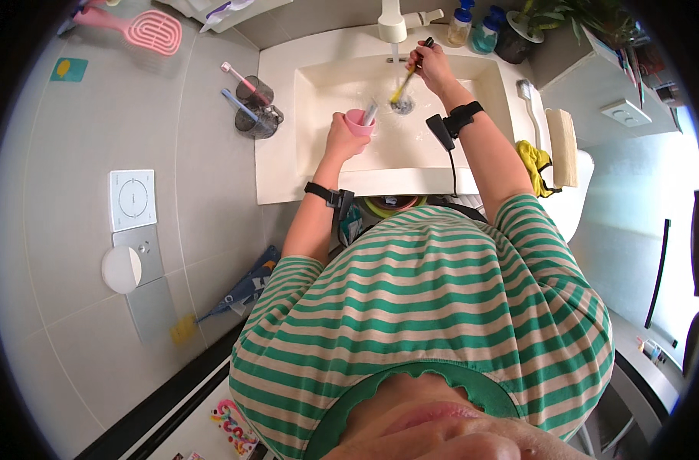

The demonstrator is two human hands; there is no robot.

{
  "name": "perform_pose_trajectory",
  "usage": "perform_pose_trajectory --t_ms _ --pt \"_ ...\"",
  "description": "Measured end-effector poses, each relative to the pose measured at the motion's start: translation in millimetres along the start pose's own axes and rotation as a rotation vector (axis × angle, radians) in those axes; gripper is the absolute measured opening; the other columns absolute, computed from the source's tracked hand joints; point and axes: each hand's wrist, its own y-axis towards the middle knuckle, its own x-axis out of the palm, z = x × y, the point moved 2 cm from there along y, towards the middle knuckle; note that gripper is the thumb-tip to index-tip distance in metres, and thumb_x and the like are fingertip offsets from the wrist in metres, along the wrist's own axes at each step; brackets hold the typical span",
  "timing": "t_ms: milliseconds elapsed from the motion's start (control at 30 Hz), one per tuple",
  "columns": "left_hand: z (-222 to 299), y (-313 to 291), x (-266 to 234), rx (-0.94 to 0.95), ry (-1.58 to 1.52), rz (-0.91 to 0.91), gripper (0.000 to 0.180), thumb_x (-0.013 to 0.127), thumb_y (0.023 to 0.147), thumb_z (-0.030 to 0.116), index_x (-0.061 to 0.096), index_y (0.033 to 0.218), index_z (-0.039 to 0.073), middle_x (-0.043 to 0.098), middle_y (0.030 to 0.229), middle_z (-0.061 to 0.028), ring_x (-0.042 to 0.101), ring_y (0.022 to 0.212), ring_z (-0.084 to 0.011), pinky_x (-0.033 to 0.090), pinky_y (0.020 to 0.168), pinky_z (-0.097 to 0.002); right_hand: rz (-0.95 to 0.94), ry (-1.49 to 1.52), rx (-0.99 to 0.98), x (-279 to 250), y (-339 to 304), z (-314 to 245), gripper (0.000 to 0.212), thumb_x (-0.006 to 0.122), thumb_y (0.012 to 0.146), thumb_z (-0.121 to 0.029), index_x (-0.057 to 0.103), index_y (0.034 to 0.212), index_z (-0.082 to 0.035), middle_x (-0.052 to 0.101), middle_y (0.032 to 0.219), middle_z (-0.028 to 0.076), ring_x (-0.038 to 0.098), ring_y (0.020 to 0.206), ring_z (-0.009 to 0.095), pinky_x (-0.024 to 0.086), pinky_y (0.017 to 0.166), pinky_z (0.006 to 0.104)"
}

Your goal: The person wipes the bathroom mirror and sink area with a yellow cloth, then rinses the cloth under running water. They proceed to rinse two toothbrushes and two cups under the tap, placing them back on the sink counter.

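Over the left part of the white sink basin (319, 84), my left hand (342, 140) is wrapped round a pink cup (360, 125). A slim whitish object (370, 112), too small to identify, sticks up out of that cup. My right hand (432, 66) grips a thin stick-like tool (405, 84), dark at its upper end and yellow toward its lower end; I cannot tell its exact kind. The tool slants down beside a stream of water from the white faucet (392, 27). Its yellow end is over the drain (402, 105).
Two dark see-through cups (259, 123) holding toothbrushes stand left of the basin. Pump bottles (485, 32) and a potted plant (518, 38) are at the back right. A white-handled brush (530, 107), a yellow cloth (534, 165) and a cream towel (562, 146) lie along the right edge.
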Motion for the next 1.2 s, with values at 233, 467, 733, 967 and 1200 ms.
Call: perform_pose_trajectory --t_ms 233,467,733,967,1200 --pt "-13 -21 -45 0.009 -0.096 0.166 0.079 0.085 0.065 0.020 0.039 0.126 -0.001 0.062 0.120 -0.0227 0.064 0.110 -0.0339 0.053 0.090 -0.0411 -0.394 -0.887 0.216 5 -6 59 0.048 0.047 0.100 -0.056 0.065 0.100 -0.011 0.043 0.071 -0.002 0.034 0.051 0.009 0.032 0.044 0.0283" --pt "-3 -28 -55 0.024 -0.158 0.198 0.080 0.087 0.065 0.022 0.041 0.126 -0.001 0.061 0.122 -0.0220 0.064 0.109 -0.0329 0.053 0.089 -0.0408 -0.263 -0.661 0.247 -2 -1 57 0.030 0.055 0.100 -0.038 0.066 0.102 -0.011 0.048 0.070 -0.002 0.042 0.058 0.011 0.036 0.051 0.0308" --pt "3 -22 -52 0.040 -0.177 0.192 0.079 0.087 0.066 0.021 0.041 0.126 -0.001 0.061 0.121 -0.0216 0.064 0.108 -0.0319 0.054 0.088 -0.0401 -0.365 -0.748 0.136 -4 3 55 0.032 0.060 0.098 -0.040 0.068 0.102 -0.009 0.042 0.068 -0.002 0.041 0.057 0.010 0.037 0.051 0.0291" --pt "10 -18 -49 0.022 -0.190 0.180 0.078 0.086 0.065 0.021 0.040 0.124 -0.001 0.061 0.120 -0.0223 0.063 0.109 -0.0350 0.052 0.091 -0.0418 -0.427 -0.875 0.282 -9 4 50 0.041 0.059 0.097 -0.044 0.070 0.105 -0.005 0.040 0.065 -0.003 0.038 0.051 0.012 0.033 0.044 0.0309" --pt "10 -18 -49 0.026 -0.191 0.179 0.076 0.086 0.065 0.020 0.041 0.123 -0.001 0.062 0.119 -0.0221 0.064 0.108 -0.0346 0.052 0.091 -0.0417 -0.490 -0.699 0.252 -22 15 71 0.037 0.062 0.094 -0.038 0.069 0.101 -0.003 0.039 0.063 -0.001 0.033 0.046 0.013 0.031 0.041 0.0308"
